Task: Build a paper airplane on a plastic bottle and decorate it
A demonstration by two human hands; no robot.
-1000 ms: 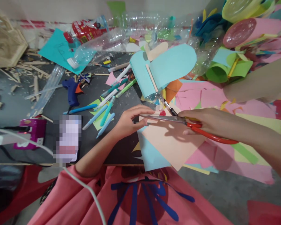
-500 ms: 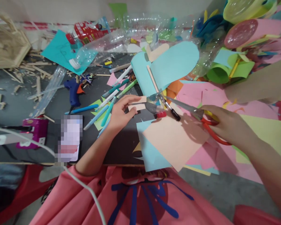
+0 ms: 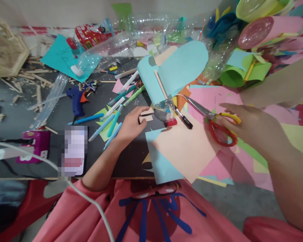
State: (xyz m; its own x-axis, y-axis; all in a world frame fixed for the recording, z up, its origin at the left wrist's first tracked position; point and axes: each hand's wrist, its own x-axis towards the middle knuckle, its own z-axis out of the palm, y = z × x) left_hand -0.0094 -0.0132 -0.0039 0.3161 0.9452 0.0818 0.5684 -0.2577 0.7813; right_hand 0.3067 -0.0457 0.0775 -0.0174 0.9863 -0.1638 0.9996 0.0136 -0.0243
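Observation:
My left hand (image 3: 133,123) is closed, pinching small strips of peach paper (image 3: 146,116) between thumb and fingers above the dark table. My right hand (image 3: 244,124) is at the scissors (image 3: 203,111), with its fingers loosened around the yellow handle loop. The red handle loop (image 3: 223,134) shows whole, with no fingers through it. The blades point left and look closed. Just under the scissors lie a peach sheet (image 3: 187,144) and pink paper (image 3: 217,164). Between my hands is a clear bottle top with a red cap (image 3: 170,122), beside a black-capped pen (image 3: 185,121).
Several markers (image 3: 113,124) lie left of centre. Further left are a blue glue gun (image 3: 75,100), a phone (image 3: 75,151) and a purple box (image 3: 36,146). Behind stand clear bottles (image 3: 108,47) and a blue paper cutout (image 3: 184,70). A white cable (image 3: 88,198) crosses in front.
My right hand has loosened on the scissors. The red loop has come free of the fingers, and the scissors have shifted slightly left. My left hand keeps the peach strips.

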